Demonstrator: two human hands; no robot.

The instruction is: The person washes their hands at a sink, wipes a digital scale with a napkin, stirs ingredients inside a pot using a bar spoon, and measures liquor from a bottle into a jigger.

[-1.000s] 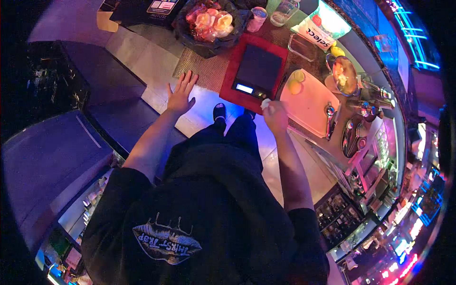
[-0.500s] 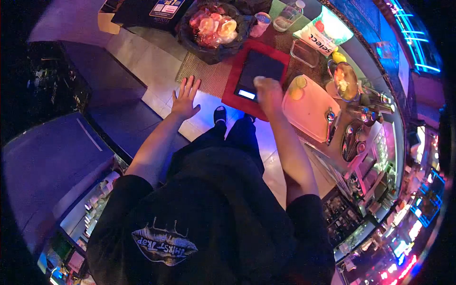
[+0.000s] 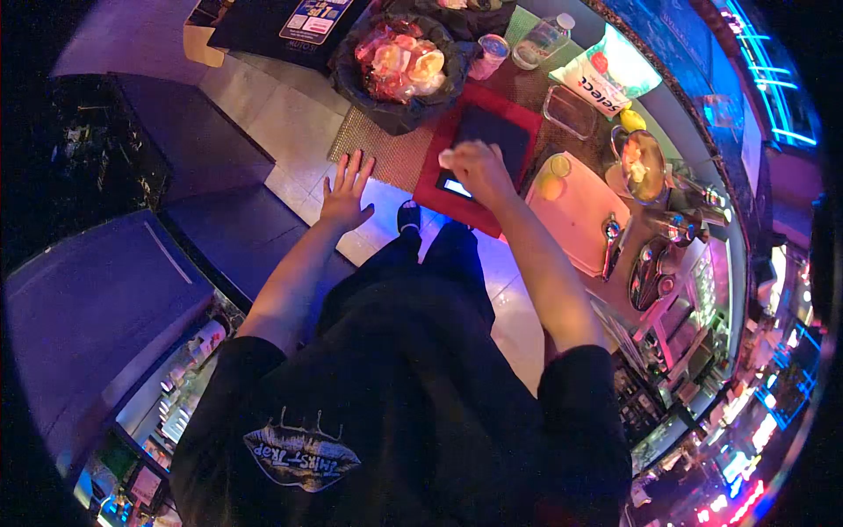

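Observation:
My right hand (image 3: 481, 172) is closed around a small white wad (image 3: 447, 160), perhaps tissue or cloth. It is over a flat black device (image 3: 493, 132) with a lit display (image 3: 457, 188), which lies on a red mat (image 3: 432, 183). Fingers spread, my left hand (image 3: 348, 195) holds nothing; it is close to the edge of a woven placemat (image 3: 378, 145). Beyond that placemat stands a black-lined bowl (image 3: 404, 116) filled with red and pale pieces. Right of the mat, a pale cutting board (image 3: 571, 215) carries a small glass (image 3: 555, 176) with yellowish contents.
Behind the mat are a printed cup (image 3: 489, 57), a clear bottle (image 3: 543, 42), a "Select" bag (image 3: 606, 75) and a clear tray (image 3: 569, 112). A lemon (image 3: 631, 119) and metal bowl (image 3: 644, 167) are to the right. A bar tool (image 3: 610, 233) lies on the board.
My right hand has moved left across the black device with the white wad. My left hand stays spread in nearly the same place. The view has shifted slightly.

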